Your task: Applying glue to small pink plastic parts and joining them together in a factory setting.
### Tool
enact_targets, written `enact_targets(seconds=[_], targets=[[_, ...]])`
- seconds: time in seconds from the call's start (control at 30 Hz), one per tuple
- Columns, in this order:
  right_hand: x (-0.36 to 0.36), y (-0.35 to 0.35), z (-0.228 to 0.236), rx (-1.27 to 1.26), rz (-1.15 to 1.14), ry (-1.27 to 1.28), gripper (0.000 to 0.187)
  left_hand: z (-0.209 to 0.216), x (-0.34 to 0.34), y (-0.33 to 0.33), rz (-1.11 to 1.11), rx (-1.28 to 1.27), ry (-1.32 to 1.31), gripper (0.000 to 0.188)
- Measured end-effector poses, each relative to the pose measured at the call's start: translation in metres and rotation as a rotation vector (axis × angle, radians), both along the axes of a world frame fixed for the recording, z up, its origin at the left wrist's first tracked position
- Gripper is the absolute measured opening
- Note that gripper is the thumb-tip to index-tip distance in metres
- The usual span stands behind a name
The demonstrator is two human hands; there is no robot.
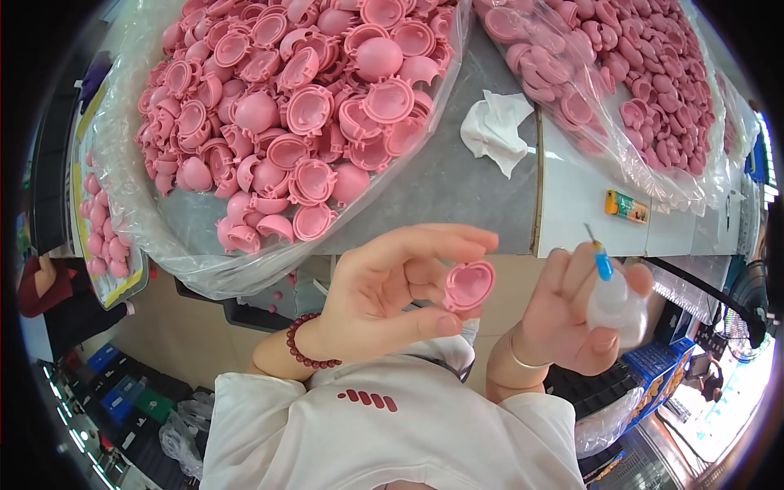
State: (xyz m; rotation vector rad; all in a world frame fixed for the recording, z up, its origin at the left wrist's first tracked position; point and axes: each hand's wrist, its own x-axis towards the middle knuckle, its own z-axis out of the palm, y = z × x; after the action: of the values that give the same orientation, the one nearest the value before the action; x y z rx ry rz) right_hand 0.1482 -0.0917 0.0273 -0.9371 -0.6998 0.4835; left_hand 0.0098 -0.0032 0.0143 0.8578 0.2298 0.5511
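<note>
Just off the near edge of the worktop (400,220), we hold one pink shell (470,285) in our left grip (388,286) and a needle-tipped bottle (618,317) in our right grip (558,322), apart, this piece seemingly unfinished, with bagged shells (309,110) far left and more shells (645,82) far right, their progress unclear.
</note>
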Motion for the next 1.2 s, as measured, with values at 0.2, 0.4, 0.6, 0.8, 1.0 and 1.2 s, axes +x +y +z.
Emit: enact_targets(seconds=[0.2,0.4,0.6,0.8,1.0,1.2], targets=[[0.017,-0.002,0.013,0.096,0.062,-0.524,0.055,-0.002,-0.001,0.001,0.008,-0.004,0.021,0.044],[0.009,-0.005,0.018,0.029,0.024,-0.767,0.066,-0.003,-0.002,0.001,0.023,0.084,0.011,0.044],[0.004,-0.005,0.015,-0.018,0.034,-0.753,0.066,-0.002,-0.003,0.001,0.017,0.082,0.004,0.043],[0.006,-0.002,0.013,0.035,-0.081,-0.769,0.068,0.000,-0.002,0.000,0.021,0.051,0.013,0.043],[0.007,0.002,0.012,0.055,-0.105,-0.811,0.069,0.000,-0.004,0.001,0.027,0.041,0.026,0.043],[0.005,0.005,0.012,0.047,-0.144,-0.840,0.069,0.001,-0.007,0.001,0.063,0.130,0.040,0.042]])
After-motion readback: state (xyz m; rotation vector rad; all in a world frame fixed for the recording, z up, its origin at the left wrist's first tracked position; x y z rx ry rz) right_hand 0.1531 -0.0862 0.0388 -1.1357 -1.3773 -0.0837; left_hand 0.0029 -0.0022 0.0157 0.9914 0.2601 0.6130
